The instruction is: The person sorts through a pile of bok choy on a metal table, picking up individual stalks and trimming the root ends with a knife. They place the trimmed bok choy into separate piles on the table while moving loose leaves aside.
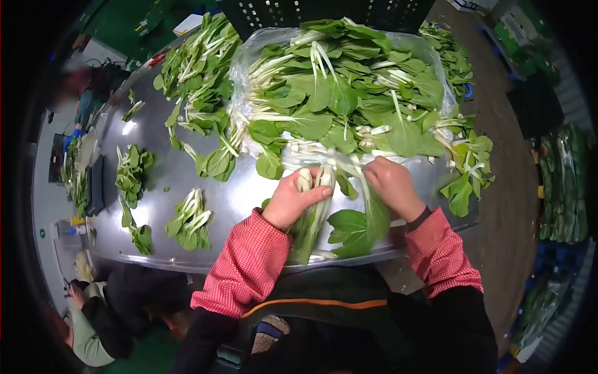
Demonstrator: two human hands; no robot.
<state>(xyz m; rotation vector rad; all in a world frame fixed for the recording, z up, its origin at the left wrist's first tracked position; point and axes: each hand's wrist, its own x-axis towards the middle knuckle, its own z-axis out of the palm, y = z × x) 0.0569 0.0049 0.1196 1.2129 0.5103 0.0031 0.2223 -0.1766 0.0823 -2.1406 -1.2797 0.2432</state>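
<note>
Bench (249,199): long steel top, shiny, running from the near edge by the person away toward the far left; bare metal lies open between the greens at the middle and near-left, the right end is crowded

Heap of bok choy (349,93): largest lot, piled on a clear plastic sheet (240,62) at the far right of the bench, reaching almost to the near edge where the hands work

Second pile of greens (199,68): far side, just left of the heap, spilling toward the bench middle

Loose greens at the right edge (467,168): hanging over the bench's right end

Small bunches: one at the near-left edge (190,221), one further left (132,171), well apart from each other

Bunch in hand (317,212): white stalks up, green leaves hanging over the near edge of the bench, just below the heap

Left hand (293,199): fingers curled closed round the stalks of the bunch, thumb across the front

Right hand (392,184): fingers bent down and together at the stalks on the bunch's right side, touching them; fingertips hidden, so the exact grip cannot be told

Both sleeves red checked

Room: dark crate (324,12) behind the heap; another person (93,324) below the near-left edge; bare floor to the right with bagged greens (564,181) stacked along it
</note>
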